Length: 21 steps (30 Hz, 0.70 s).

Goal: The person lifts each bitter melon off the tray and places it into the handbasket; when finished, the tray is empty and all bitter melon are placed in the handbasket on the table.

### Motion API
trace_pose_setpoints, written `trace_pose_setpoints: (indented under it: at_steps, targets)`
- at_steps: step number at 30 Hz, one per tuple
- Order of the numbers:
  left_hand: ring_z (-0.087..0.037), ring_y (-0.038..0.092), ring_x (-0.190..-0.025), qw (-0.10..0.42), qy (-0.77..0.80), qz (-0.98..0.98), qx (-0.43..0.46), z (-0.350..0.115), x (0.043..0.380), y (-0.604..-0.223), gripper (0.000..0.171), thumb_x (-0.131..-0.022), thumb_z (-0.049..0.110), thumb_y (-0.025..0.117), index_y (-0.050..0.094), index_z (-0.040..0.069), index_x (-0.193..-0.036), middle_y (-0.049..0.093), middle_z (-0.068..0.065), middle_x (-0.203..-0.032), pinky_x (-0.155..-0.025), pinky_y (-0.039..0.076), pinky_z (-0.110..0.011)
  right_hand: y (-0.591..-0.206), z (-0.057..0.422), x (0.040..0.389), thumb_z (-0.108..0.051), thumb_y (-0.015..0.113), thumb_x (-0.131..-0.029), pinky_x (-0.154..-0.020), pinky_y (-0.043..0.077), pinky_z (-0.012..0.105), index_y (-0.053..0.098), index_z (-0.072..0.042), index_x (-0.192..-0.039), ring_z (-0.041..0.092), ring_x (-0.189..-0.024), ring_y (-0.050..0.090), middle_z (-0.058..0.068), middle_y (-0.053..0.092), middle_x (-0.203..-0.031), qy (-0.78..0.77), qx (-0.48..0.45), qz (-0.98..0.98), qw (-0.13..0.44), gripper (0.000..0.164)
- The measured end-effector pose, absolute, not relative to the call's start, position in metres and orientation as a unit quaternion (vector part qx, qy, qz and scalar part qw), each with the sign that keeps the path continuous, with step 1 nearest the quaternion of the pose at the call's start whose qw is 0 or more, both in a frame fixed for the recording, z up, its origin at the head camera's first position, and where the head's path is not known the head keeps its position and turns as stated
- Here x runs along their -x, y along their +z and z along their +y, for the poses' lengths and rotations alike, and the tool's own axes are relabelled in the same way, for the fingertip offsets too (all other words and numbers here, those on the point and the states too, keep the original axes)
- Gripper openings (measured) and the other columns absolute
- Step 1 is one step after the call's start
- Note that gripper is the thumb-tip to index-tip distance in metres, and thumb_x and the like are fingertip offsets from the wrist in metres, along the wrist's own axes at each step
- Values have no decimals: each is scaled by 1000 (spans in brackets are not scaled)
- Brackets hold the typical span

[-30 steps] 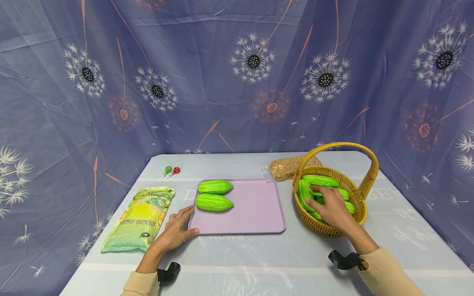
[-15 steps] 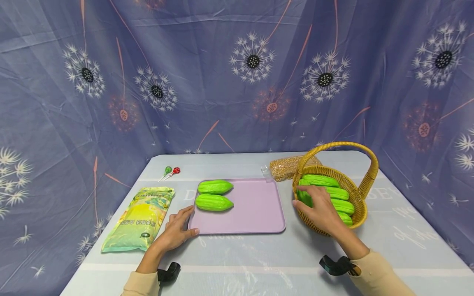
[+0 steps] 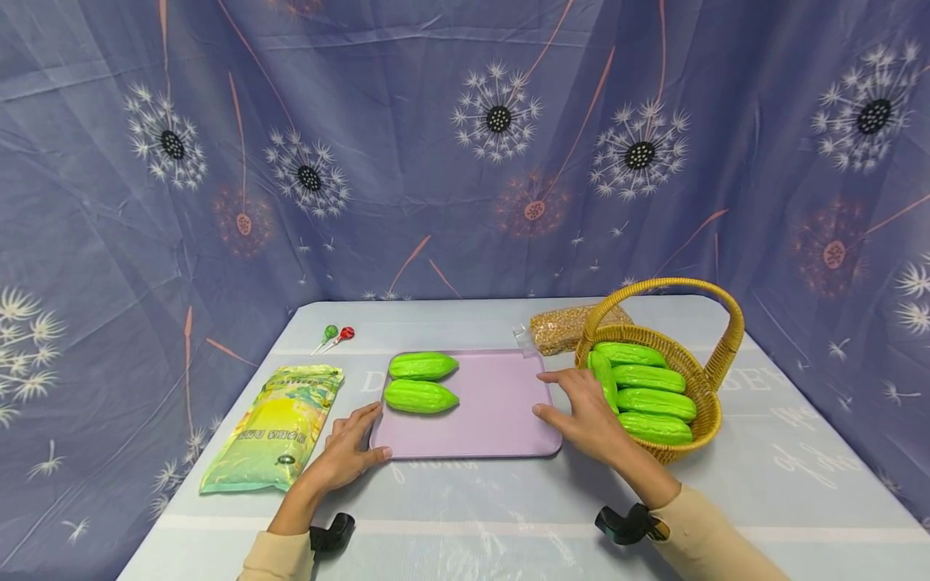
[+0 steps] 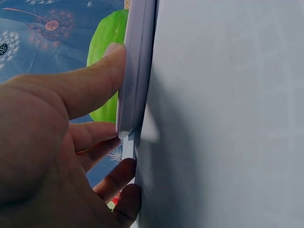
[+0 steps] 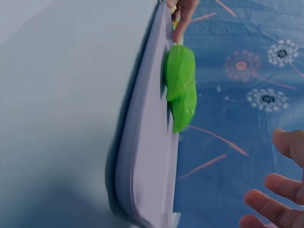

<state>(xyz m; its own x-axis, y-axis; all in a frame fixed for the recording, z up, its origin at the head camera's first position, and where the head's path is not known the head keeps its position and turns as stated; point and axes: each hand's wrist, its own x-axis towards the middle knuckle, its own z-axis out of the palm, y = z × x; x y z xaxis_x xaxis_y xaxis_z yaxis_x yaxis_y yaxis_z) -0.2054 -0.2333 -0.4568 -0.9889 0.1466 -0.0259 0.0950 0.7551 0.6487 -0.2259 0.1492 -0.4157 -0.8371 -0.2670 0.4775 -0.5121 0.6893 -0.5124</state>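
Two bright green, ridged bitter melons lie side by side on the left part of a lilac tray. My left hand rests at the tray's front left corner; its thumb touches the rim and the other fingers lie along the left side. Over the tray's right edge, my right hand hovers with thumb and fingers spread, holding nothing. Just beyond it, a yellow wicker basket contains several more bitter melons, one of them standing lengthwise against the left wall.
A bag of yellow grain lies behind the basket, its clear end overlapping the tray's back right corner. On the left is a green-yellow printed packet. Two lollipops lie farther back. The basket's tall handle arches above its rim.
My right hand has come out of the basket without a bitter melon and moved left to the tray's right edge. The left hand has stayed put.
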Motion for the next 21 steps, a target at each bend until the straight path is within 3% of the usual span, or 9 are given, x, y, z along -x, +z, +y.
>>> trace_pose_setpoints:
  at_steps: [8,21]
  targets:
    - [-31,30,-125,36,344,936,-67,-234,206,-458,75,-82,29,71,36,8,-145,31,-8,-153,-95,24,-50,-422,123,227,-29,75,-76,-83,36,36,63,-13,-117,18,-96,48,4,65,-112,308,-245,-901,186,45]
    - [-31,30,-126,36,343,937,-65,-234,205,-457,75,-82,30,71,36,9,-145,31,-7,-153,-95,24,-51,-432,80,236,-27,74,-76,-86,35,38,62,-9,-117,18,-95,48,5,64,-109,305,-306,-886,168,46]
